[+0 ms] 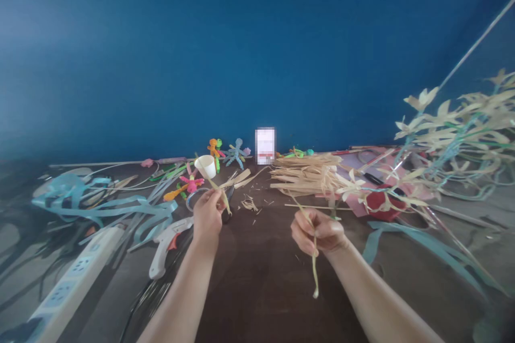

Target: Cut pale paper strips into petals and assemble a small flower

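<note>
Between the thumb and fingers of my left hand [208, 213] is a pale dried husk strip [225, 201], its lower end sticking out to the right. My right hand [319, 230] is closed around another narrow, pale husk strip [315, 278], which looks twisted and hangs below the fingers. The two hands are apart above the dark tabletop [257, 278]. Beyond my right hand lies a pile of dried husks [308, 177]. A white paper cup [205, 166] stands just past my left hand, and small husk scraps [249, 203] are scattered between.
At left lie a white glue gun [163, 246], a power strip [76, 273] and blue ribbon [140, 209]. Small colourful figures [238, 151] and a pixelated upright object [265, 146] line the back by the blue wall. Husk flowers [454, 118] spread at right, near a red object [385, 204].
</note>
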Tool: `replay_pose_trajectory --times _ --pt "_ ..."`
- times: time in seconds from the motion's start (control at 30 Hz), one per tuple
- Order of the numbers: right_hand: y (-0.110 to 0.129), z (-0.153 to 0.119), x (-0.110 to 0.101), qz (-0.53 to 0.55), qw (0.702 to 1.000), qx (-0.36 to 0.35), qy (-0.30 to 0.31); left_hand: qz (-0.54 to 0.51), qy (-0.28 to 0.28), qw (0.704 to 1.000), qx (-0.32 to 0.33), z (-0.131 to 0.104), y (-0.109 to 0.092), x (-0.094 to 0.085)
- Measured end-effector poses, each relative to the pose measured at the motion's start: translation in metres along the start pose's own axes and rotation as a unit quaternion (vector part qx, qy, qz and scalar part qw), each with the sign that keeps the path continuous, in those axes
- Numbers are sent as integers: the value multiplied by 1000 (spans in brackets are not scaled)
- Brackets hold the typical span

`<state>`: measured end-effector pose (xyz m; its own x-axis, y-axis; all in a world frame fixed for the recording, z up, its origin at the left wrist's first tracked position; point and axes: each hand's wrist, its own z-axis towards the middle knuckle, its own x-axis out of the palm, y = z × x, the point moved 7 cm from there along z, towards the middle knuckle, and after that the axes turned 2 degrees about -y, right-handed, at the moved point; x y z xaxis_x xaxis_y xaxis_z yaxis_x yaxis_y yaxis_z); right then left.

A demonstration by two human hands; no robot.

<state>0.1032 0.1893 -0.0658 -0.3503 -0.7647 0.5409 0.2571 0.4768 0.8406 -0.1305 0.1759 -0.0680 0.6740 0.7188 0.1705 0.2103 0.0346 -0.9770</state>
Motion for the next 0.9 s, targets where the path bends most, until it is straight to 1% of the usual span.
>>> replay_pose_trajectory --times 0.03,0.07,0.1,0.17,0.23,0.27,0.3,0.33,0.37,0.4,0.43,0.47,0.5,0.53,0.57,0.63,0.67,0.7,0.77,0.8,0.9 --pt "-4 0 3 -15 1000 18 16 5 26 1000 -1 -1 -4 9" --pt "-8 0 6 -28 998 33 34 14 66 998 -1 -4 -6 24" --pt "-12 0 10 -39 997 46 54 34 120 992 -3 -9 -8 45" --pt "-19 -1 17 -50 992 67 95 64 195 979 20 -21 -12 91" --pt "-24 -3 22 -56 986 81 131 68 263 962 37 -35 -13 143" --pt "-25 -5 23 -57 984 83 144 70 303 950 37 -41 -11 169" --pt "-25 -6 22 -58 984 82 150 64 354 933 28 -48 -9 194" --pt "-24 -7 21 -59 984 77 151 56 406 912 1 -55 -4 216" --pt "-21 -8 19 -59 985 69 143 58 433 899 -33 -60 3 230" --pt "-18 -8 16 -60 989 58 126 59 431 899 -52 -61 8 235" --pt "-14 -7 12 -60 992 43 100 55 424 902 -64 -61 13 235" --pt "-10 -5 9 -60 996 26 66 49 407 909 -72 -62 17 227" --pt "-5 -2 4 -61 998 5 26 38 382 920 -76 -62 21 214" --pt "-1 1 0 -61 998 -19 -17 23 367 926 -82 -64 26 198" --pt "2 4 -4 -61 995 -44 -61 7 338 937 -92 -67 31 178" --pt "5 10 -11 -73 984 -81 -138 -37 314 941 -124 -77 42 137" --pt "4 13 -14 -88 978 -88 -168 -49 317 936 -144 -84 46 120" --pt "1 15 -16 -110 971 -88 -192 -50 332 929 -159 -92 49 106" --pt "-5 19 -19 -161 957 -73 -229 -27 348 923 -164 -102 51 83" --pt "-8 20 -20 -185 951 -63 -241 -6 360 920 -156 -106 51 76" --pt "-14 21 -16 -213 945 -45 -242 77 363 922 -111 -106 51 62"
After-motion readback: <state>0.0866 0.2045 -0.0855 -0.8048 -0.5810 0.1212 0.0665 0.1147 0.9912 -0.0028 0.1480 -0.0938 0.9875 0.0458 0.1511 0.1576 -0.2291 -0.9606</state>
